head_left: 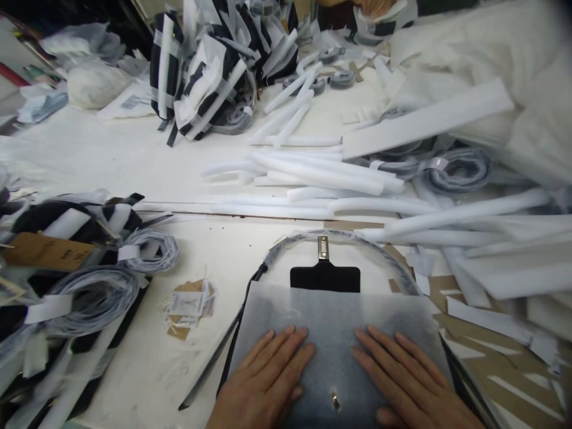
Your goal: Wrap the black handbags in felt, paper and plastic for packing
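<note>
A dark bag lies on the white table in front of me, covered by a translucent white sheet. My left hand rests flat on the sheet's left part, fingers stretched out. On the right part my right hand lies likewise, palm down with fingers apart. Between the hands a small gold metal piece shows through an opening in the sheet. Beyond the sheet's far edge sticks out a black flap with a gold clasp plate. A plastic-wrapped handle arches around the flap.
To the left lie wrapped bags and coiled straps with a brown tag. Small tags sit beside the bag. White foam tubes spread across the middle. Brown card pieces lie right; wrapped bags stand at the back.
</note>
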{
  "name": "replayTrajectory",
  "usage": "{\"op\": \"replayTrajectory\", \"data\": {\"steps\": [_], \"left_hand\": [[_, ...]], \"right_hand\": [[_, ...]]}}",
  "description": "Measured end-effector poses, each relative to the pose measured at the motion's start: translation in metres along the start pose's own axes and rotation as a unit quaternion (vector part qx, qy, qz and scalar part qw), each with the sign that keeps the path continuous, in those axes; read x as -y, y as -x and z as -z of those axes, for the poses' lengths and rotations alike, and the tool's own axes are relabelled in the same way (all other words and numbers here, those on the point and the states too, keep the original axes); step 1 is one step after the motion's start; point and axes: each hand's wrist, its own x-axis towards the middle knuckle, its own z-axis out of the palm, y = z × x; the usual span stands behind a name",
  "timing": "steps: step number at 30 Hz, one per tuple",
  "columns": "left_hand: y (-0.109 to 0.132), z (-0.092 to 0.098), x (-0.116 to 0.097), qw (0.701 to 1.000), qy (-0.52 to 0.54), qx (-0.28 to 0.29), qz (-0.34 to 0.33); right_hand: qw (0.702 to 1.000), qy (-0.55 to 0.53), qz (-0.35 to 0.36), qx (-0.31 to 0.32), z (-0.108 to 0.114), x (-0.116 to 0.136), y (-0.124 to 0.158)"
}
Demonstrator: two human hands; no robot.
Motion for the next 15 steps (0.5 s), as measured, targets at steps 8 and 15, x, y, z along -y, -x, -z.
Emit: {"op": "replayTrajectory", "data": {"steps": [8,15], "left_hand": [[-0.036,0.015,0.011,0.994,-0.01,0.048,0.093],[-0.042,0.034,0.021,0.991,0.111,0.003,0.074]], "right_hand": [[0.998,-0.004,-0.063,0.021,0.02,-0.02,-0.034],[0.996,-0.061,-0.067,0.003,0.031,-0.027,-0.044]]}}
